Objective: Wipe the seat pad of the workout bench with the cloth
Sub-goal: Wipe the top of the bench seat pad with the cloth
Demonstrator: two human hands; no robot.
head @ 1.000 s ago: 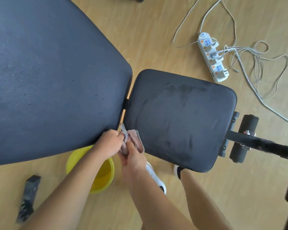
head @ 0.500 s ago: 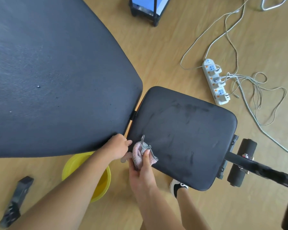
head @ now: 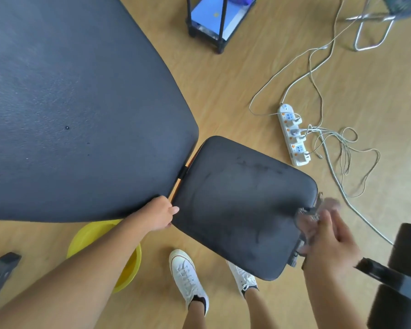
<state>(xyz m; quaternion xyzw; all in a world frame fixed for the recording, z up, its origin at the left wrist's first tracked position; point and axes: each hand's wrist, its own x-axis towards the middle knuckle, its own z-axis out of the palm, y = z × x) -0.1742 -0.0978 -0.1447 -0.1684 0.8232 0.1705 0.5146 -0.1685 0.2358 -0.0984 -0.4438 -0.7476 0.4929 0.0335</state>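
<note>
The black seat pad [head: 237,200] of the workout bench fills the middle of the head view, with faint wipe streaks on it. My right hand [head: 328,243] is blurred at the pad's right edge and holds the pinkish mesh cloth [head: 310,216] against that edge. At the pad's left corner my left hand [head: 160,213] rests where the seat meets the large black back pad [head: 69,103]. Its fingers curl against the seat's corner and hold nothing.
A yellow basin [head: 126,267] sits on the wooden floor under my left forearm. My white shoes [head: 188,279] stand below the seat. A power strip [head: 293,136] with tangled cables lies to the right. Black foam rollers [head: 408,245] and a frame bar are at the right edge.
My right hand has swept the cloth from the seat's left corner across to its right edge. My left hand stayed at the left corner. The view has tilted, showing more floor.
</note>
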